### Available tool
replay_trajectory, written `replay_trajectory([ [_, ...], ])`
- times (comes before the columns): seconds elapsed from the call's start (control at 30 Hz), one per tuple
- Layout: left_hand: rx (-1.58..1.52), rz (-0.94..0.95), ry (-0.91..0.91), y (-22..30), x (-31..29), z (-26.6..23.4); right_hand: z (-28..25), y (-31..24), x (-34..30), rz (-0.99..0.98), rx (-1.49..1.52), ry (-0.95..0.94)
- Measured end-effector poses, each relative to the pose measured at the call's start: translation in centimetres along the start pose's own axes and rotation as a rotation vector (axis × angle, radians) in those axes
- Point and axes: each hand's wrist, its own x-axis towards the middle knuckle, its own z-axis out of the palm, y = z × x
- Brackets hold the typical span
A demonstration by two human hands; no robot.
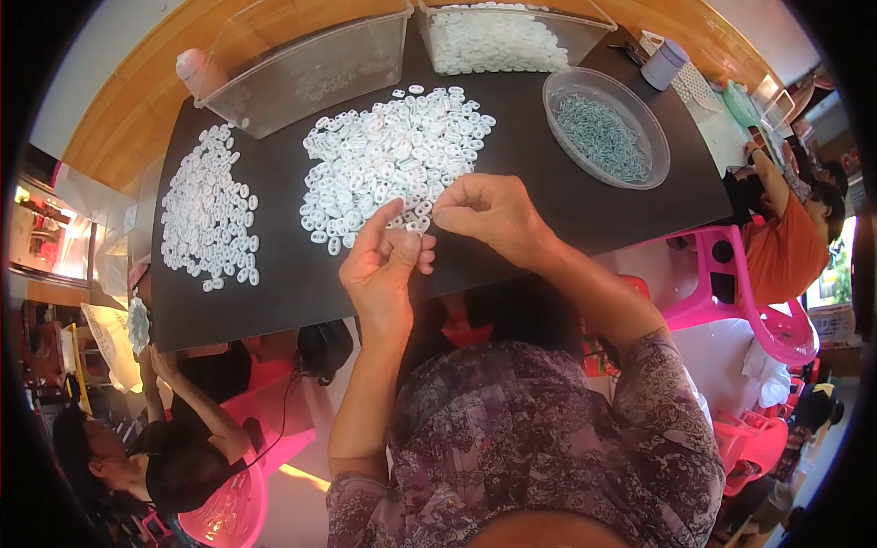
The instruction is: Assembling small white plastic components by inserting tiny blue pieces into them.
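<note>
A: Looking across the black tabletop [566, 205] first, what takes up most of it?

B: Two clear rectangular bins at the far edge. One [306, 68] looks nearly bare, the other [498, 36] is heaped with white plastic pieces. Beside them sits a round clear bowl [605, 137] of small grey-green metal parts.

A: And the loose heaps?

B: A big central pile of white oval pieces [393, 155] lies spread just beyond the hands, and a second, narrower pile [208, 210] lies well to the left.

A: How far along does the work look?

B: Hard to judge. Plenty of pieces lie loose in both piles and the bowl holds many metal parts, so I would guess a good deal remains.

A: The hands?

B: The left hand [384, 269] is half open, thumb raised, fingers loosely curled at the pile's near edge. The right hand [489, 212] has its fingertips pinched together, touching the pile's rim. One small white piece [416, 224] seems to sit between the two hands, though I cannot tell which hand grips it.
</note>
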Motion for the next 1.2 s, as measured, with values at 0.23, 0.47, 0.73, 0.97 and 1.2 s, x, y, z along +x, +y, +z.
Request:
replay_trajectory([
  [0.23, -0.04, -0.05, 0.013, 0.3, -0.9, -0.8, 1.0, 0.1, -0.8, -0.024, 0.037, -0.077],
  [0.47, -0.057, -0.073, -0.011, 0.1, -1.5, -1.4, 2.3, 0.0, -1.6, -0.155, -0.079, -0.052],
  [0.73, -0.04, -0.117, -0.019, 0.2, -2.0, -1.6, 2.8, 0.0, -1.7, -0.15, -0.086, -0.06],
  [0.97, -0.036, -0.119, -0.012, 0.4, -2.0, -1.7, 3.0, -0.1, -1.7, -0.158, -0.139, -0.037],
  [1.2, 0.008, -0.122, 0.008, 0.5, -2.1, -1.7, 3.1, 0.4, -1.4, -0.147, -0.17, -0.058],
])
